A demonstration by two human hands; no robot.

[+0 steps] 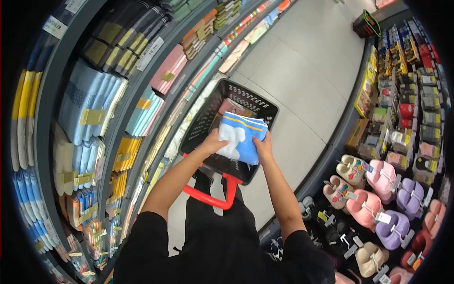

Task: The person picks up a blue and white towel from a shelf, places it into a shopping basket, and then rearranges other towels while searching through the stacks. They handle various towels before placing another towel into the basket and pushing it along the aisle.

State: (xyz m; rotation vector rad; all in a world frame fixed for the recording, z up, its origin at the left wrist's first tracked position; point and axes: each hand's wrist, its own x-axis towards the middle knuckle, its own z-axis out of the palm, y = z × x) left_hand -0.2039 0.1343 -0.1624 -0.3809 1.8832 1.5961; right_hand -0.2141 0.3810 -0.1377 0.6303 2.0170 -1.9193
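A folded blue and white towel [246, 137] with a yellow stripe is held between both hands over a black shopping basket [194, 135]. My left hand [213, 143] grips its left edge, thumb on top. On the right edge, my right hand [264, 147] grips it the same way. The fingers beneath the towel are hidden. Inside the basket, partly covered by the towel, lies a flat pinkish-brown item [229, 108] that I cannot identify. The basket's red handle [229, 191] points toward my body.
Shelves of folded towels [87, 102] with price tags line the left side. On the right, a rack displays slippers [364, 208] in several colours, with small packaged goods [402, 113] hanging beyond. A grey tiled floor [302, 90] runs between them. A dark basket [366, 24] stands farther off.
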